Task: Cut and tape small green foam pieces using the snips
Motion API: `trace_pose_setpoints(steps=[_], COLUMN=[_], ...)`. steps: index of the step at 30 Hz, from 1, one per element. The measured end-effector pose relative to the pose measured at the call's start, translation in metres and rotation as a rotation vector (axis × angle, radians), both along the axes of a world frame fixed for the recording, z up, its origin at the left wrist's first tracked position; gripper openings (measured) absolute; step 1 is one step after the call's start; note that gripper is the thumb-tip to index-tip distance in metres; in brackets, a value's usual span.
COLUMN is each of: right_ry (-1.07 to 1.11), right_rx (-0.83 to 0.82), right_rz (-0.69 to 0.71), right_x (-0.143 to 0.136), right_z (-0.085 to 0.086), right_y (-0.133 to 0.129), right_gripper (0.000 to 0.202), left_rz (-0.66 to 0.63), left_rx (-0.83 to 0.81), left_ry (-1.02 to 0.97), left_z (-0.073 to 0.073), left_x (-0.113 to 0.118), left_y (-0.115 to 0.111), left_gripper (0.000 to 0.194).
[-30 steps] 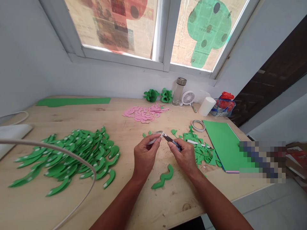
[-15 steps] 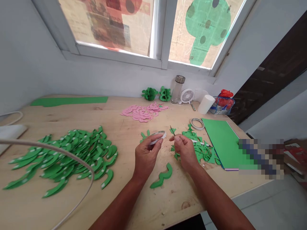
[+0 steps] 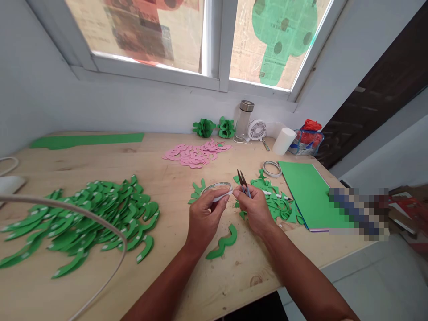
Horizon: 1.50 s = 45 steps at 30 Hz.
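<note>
My left hand (image 3: pixel 205 217) grips a roll of white double-sided tape (image 3: pixel 216 187) above the wooden table (image 3: pixel 174 178). My right hand (image 3: pixel 254 210) holds small thread snips (image 3: pixel 242 183), blades pointing up and away, and its thumb and forefinger pinch the loose tape end right next to the roll. A single curved green foam cutout (image 3: pixel 222 243) lies flat on the table just below both hands.
A big heap of green curved cutouts (image 3: pixel 90 218) lies left. Green scraps (image 3: pixel 277 203), a green sheet (image 3: pixel 306 191) and another tape roll (image 3: pixel 271 168) lie right. Pink cutouts (image 3: pixel 195 154), a bottle (image 3: pixel 243 119), a small fan (image 3: pixel 257 130) stand at the back. A white cable (image 3: pixel 67 209) arcs across the left foreground.
The snips swung from pointing left at the tape roll to pointing upward. My right hand moved in and now pinches the tape end. The view drifted right.
</note>
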State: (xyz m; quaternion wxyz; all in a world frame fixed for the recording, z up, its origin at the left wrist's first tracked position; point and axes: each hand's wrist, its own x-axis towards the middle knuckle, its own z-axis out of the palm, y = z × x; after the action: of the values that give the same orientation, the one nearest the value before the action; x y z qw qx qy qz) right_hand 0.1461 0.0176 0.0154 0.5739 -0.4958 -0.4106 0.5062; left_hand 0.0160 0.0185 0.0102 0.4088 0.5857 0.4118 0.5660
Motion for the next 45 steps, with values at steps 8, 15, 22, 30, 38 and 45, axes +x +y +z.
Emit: trace_pose_setpoints(steps=[8, 15, 22, 30, 38, 45], right_ry=[-0.189, -0.299, -0.338, -0.370, -0.332, -0.317], right_rx=[0.030, 0.041, 0.042, 0.054, 0.069, 0.073], right_rz=[-0.008, -0.019, -0.026, -0.038, -0.034, -0.036], right_x=[0.002, 0.001, -0.001, 0.000, 0.000, 0.000], right_z=[0.005, 0.009, 0.010, 0.007, 0.007, 0.006], right_y=[-0.002, -0.002, -0.002, -0.002, -0.003, -0.004], right_gripper=[0.020, 0.018, 0.018, 0.017, 0.017, 0.016], left_rz=[0.021, 0.104, 0.147, 0.193, 0.230, 0.235], left_rx=[0.194, 0.391, 0.448, 0.468, 0.503, 0.499], left_ry=[0.179, 0.474, 0.577, 0.685, 0.704, 0.710], left_z=[-0.004, -0.010, -0.010, -0.012, -0.013, -0.012], left_x=[-0.003, -0.006, -0.006, -0.005, -0.005, -0.006], left_y=[0.003, 0.006, 0.006, 0.006, 0.006, 0.006], left_gripper=[0.017, 0.020, 0.022, 0.024, 0.024, 0.024])
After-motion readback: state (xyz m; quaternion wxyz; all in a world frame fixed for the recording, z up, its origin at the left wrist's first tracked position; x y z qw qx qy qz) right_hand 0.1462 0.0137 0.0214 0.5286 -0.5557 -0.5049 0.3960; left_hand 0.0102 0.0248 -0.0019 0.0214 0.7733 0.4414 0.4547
